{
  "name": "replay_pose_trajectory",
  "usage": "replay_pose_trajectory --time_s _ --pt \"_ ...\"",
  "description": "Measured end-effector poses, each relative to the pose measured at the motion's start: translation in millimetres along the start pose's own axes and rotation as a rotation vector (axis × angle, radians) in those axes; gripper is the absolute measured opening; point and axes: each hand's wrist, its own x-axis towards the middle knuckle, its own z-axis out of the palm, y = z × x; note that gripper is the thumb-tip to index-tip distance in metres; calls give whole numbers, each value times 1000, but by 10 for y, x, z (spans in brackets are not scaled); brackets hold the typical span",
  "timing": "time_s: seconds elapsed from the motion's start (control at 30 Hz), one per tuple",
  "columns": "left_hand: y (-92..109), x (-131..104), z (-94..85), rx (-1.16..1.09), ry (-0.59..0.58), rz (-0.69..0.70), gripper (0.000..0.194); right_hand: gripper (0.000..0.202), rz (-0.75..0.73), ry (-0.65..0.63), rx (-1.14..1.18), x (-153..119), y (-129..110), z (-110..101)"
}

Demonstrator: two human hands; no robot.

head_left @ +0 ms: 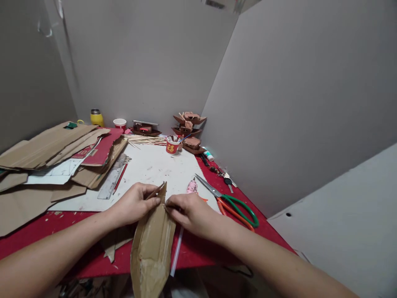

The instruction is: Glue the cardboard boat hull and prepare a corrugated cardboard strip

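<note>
A long boat-shaped piece of brown cardboard [155,244] with folded-up sides reaches from the table over its front edge. My left hand [138,203] pinches its far end from the left, thumb on the inner face. From the right, my right hand [186,211] closes its fingers on the edge of the same end. A narrow cardboard tip [163,191] stands up between the two hands. Beside my right hand lie a pink hot glue gun [192,186], partly hidden, and a clear glue stick [176,254].
Scissors [229,200] with green and orange handles lie at the right. Cardboard sheets [46,145] pile up at the left, beside a ruler [113,178] and a red pencil [120,179]. Behind are a red paper cup [172,145], thin wooden sticks [145,140] and brown model boats [189,124].
</note>
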Motion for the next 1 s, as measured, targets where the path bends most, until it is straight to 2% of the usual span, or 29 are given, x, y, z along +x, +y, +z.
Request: replay_pose_trajectory --time_s 0.07,0.17,0.23,0.53,0.67,0.8,1.0 --pt "14 -5 -4 -17 -7 6 15 8 64 88 102 1 -18 -43" --pt "34 -12 -14 -9 -5 19 16 9 46 243 166 5 -50 -116" --pt "41 -14 -12 7 8 22 16 12 41 296 174 11 -74 -154" --pt "10 -17 61 36 -3 27 15 19 160 199 286 51 -68 -134" --pt "16 -5 53 35 -12 37 15 16 167 226 353 60 -36 -96" --pt "14 2 47 3 0 28 15 16 114 223 418 65 -42 -93" --pt "-5 19 64 29 18 -22 18 18 61 251 336 98 -51 -98"
